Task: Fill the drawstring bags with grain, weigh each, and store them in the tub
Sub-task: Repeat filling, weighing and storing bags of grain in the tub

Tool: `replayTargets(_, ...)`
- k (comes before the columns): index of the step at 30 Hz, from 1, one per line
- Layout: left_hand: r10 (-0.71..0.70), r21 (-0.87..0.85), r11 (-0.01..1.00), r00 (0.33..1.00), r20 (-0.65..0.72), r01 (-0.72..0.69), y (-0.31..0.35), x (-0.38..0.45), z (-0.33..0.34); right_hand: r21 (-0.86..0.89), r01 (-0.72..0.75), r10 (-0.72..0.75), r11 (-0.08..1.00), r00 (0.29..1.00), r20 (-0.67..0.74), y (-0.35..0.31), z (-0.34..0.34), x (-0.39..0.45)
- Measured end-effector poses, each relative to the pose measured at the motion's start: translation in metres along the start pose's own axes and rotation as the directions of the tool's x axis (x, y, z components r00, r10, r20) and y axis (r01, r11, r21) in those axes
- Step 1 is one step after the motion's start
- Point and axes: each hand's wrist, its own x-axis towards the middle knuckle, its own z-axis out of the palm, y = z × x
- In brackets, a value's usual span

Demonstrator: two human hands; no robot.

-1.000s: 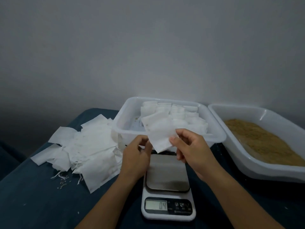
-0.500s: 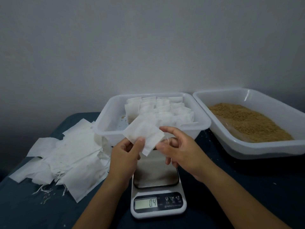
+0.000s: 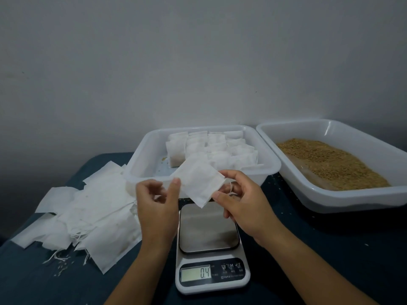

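Observation:
An empty white drawstring bag (image 3: 199, 181) hangs flat above the scale (image 3: 210, 243). My left hand (image 3: 157, 208) pinches its left edge with the thumb. My right hand (image 3: 244, 201) holds its right edge, with the string by the fingers. Behind them stands a white tub (image 3: 141, 157) holding several filled bags (image 3: 211, 148). To the right, a second white tub (image 3: 343, 199) holds brown grain (image 3: 330, 164). The scale plate is bare and its display reads 0.4.
A loose pile of empty white bags (image 3: 88, 212) lies on the dark blue table (image 3: 319, 249) at the left, with strings and a few spilled grains near its front edge. A grey wall rises behind the tubs.
The view has shifted, so the tubs and scale sit further left in frame. The bag has turned flatter between my hands, and my left thumb now grips its left edge.

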Motion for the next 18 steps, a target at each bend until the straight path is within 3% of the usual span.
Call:
replayTargets(2, 0.235, 0.083, 0.969, 0.972, 0.004, -0.234, 0.006, -0.004, -0.006, 0.01, -0.009, 0.009, 1.0, 1.0, 0.018, 0.0, 0.0, 0.0)
replayTargets(4, 0.412, 0.121, 0.89, 0.888, 0.205, -0.441, 0.012, -0.009, -0.007, 0.021, -0.013, 0.012, 1.0, 0.998, 0.056, 0.0, 0.001, -0.002)
replayTargets(6, 0.456, 0.148, 0.818, 0.785, 0.42, -0.555, 0.014, -0.013, -0.005, 0.024, -0.009, 0.006, 1.0, 0.995, 0.104, 0.0, 0.002, -0.003)
replayTargets(8, 0.429, 0.151, 0.808, 0.744, 0.512, -0.57, 0.016, -0.014, -0.003, 0.033, -0.006, 0.001, 0.999, 0.99, 0.144, -0.001, 0.001, -0.004)
replayTargets(18, 0.33, 0.079, 0.894, 0.766, 0.552, -0.442, 0.016, -0.01, -0.008, 0.05, -0.026, 0.017, 0.998, 0.985, 0.173, -0.003, -0.001, -0.003)
